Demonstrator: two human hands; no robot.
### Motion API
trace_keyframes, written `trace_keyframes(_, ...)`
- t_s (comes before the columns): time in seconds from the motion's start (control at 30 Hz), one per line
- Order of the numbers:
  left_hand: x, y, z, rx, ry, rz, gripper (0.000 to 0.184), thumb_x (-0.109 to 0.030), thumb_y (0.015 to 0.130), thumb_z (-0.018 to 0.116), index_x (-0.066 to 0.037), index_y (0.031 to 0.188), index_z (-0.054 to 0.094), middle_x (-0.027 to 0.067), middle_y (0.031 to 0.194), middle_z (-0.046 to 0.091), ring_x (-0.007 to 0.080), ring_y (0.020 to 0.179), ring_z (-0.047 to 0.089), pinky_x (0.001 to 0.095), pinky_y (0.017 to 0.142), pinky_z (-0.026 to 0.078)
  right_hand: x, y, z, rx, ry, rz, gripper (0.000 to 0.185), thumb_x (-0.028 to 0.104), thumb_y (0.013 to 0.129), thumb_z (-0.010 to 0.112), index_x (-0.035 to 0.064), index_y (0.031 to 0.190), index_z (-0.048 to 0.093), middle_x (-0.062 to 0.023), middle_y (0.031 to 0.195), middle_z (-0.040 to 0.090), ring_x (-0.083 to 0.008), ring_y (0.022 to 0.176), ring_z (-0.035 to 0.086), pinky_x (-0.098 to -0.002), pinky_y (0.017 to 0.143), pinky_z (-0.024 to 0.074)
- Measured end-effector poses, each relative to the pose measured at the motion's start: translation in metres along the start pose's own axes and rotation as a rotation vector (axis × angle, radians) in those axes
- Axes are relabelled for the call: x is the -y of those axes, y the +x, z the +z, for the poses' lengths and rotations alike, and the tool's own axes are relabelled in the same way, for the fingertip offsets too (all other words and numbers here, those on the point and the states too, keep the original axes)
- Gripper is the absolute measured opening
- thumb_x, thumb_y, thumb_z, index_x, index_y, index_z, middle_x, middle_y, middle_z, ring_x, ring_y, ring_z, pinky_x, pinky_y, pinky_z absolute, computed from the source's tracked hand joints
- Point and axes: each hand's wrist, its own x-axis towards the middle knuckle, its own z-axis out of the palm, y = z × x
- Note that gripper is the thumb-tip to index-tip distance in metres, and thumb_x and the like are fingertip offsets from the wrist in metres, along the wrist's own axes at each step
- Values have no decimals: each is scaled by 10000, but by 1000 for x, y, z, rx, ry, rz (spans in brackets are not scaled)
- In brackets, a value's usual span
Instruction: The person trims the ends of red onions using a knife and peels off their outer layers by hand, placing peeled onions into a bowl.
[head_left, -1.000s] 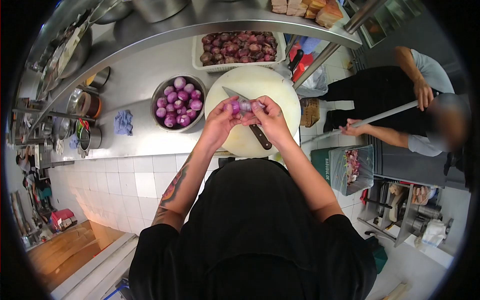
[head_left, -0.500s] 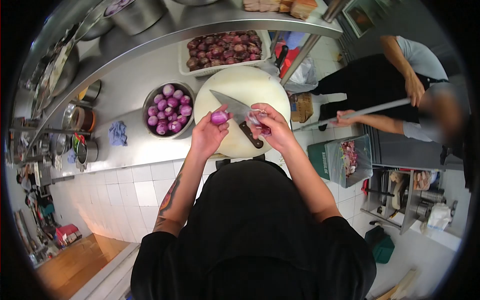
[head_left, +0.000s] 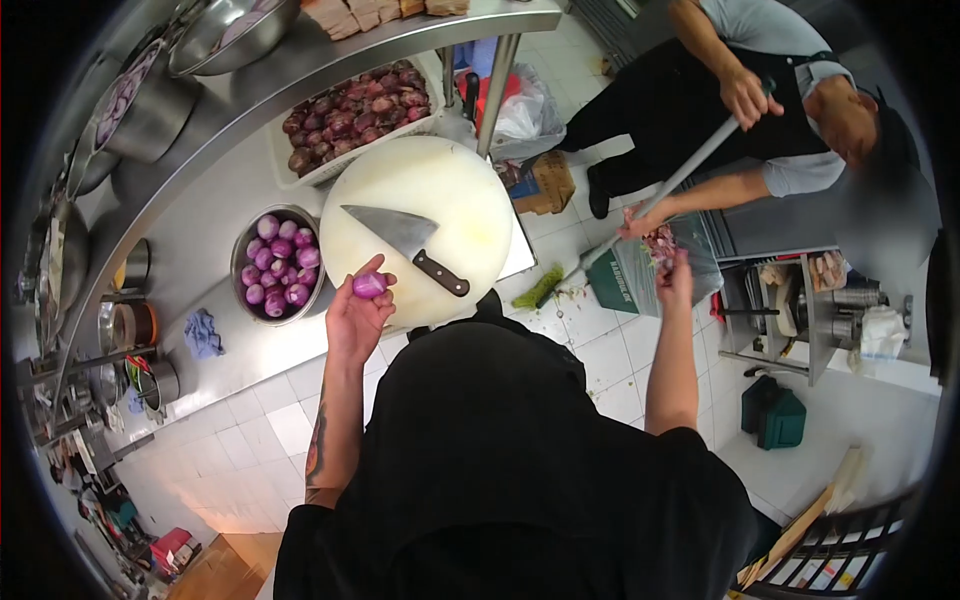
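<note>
A peeled red onion rests in my left hand, held by its fingers over the near-left edge of the round white cutting board. On that board lies a chef's knife with a dark riveted handle, out of both hands. Stretched out to the right, my right hand is at the lined waste bin, just beside the onion scraps in it. Its fingers blend with the scraps, so their grip is unclear. A steel bowl of peeled red onions stands left of the board.
Behind the board sits a white crate of unpeeled red onions. A blue cloth lies on the steel counter. At the right a co-worker holds a broom, its green bristles on the littered floor. A steel shelf overhangs the counter.
My right hand has swung from above the board, where it held onion skins, right to the bin. The view has turned rightward. The onion stays in my left hand. The co-worker's broom has shifted.
</note>
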Motion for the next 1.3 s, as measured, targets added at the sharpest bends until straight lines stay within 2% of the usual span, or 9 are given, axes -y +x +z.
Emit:
trace_keyframes(0.13, 1, 5, 7, 10, 22, 3, 630, -431, 1103, 434, 44, 1518, 431, 182, 1148, 677, 179, 872, 663, 339, 818, 590, 37, -13, -53, -103, 392, 86, 706, 680, 993, 512, 157, 1460, 432, -125, 1343, 517, -325, 1101, 580, -528, 862, 539)
trace_keyframes(0.23, 4, 7, 6, -44, 110, -36, 694, -513, 1103, 402, 62, 1489, 456, 132, 976, 698, 178, 792, 666, 347, 785, 595, -24, 57, -123, -153, -145, 150, 748, 676, 984, 505, 212, 1559, 386, -117, 1501, 529, -377, 1258, 578, -708, 898, 505)
trace_keyframes(0.37, 15, 2, 5, -132, 234, -98, 788, -642, 1082, 318, 32, 1409, 564, 27, 714, 581, 139, 626, 538, 304, 611, 461, -154, 20, -84, -73, -1046, -239, 490, 264, 910, 669, 46, 1347, 627, -146, 991, 684, -318, 780, 711, -486, 633, 626)
trace_keyframes(0.43, 14, -6, 6, -159, 203, -130, 752, -619, 1090, 329, 21, 1404, 570, 53, 785, 642, 153, 687, 609, 322, 667, 506, -250, 26, -93, 106, -1391, -792, 186, 161, 834, 671, 18, 909, 762, -68, 628, 671, -219, 605, 669, -372, 591, 558)
trace_keyframes(0.63, -37, -20, -55, -347, 157, 312, 557, -441, 1110, 453, -9, 1455, 516, 119, 1238, 695, 209, 1021, 693, 384, 953, 550, -246, -78, -1, 573, -1086, -138, 175, 90, 877, 541, 58, 814, 700, -122, 700, 714, -213, 628, 713, -348, 533, 524)
trace_keyframes(0.73, -74, -25, -72, -695, 308, 588, 511, -299, 1102, 524, -8, 1518, 462, 104, 1337, 657, 203, 1107, 671, 371, 1021, 511, -197, -75, 17, 378, -819, 121, 173, 51, 888, 477, 55, 827, 639, -116, 689, 698, -201, 536, 660, -328, 467, 510)
trace_keyframes(0.83, -95, -38, -81, -639, 344, 706, 570, -253, 1097, 551, 17, 1573, 393, 153, 1496, 572, 237, 1319, 588, 356, 1172, 369, -154, -51, 14, 327, -737, 15, 148, 46, 908, 464, 49, 870, 607, -86, 651, 651, -198, 460, 593, -329, 428, 503)
trace_keyframes(1.03, -89, -42, -106, -696, 635, 698, 448, -158, 1070, 603, 32, 1468, 524, 164, 1416, 632, 234, 1321, 588, 352, 1139, 423, -71, -98, 108, 365, -556, -266, 297, 280, 1081, 529, 76, 874, 592, -23, 554, 521, -144, 411, 501, -335, 398, 448)
trace_keyframes(1.3, -81, -5, -102, -628, 1528, 781, 580, -187, 962, 711, 52, 1456, 525, 256, 1454, 572, 379, 1362, 542, 410, 1152, 416, -73, -248, 305, 866, -976, -750, 235, 45, 975, 635, 45, 1210, 641, -128, 892, 707, -215, 777, 713, -340, 687, 579)
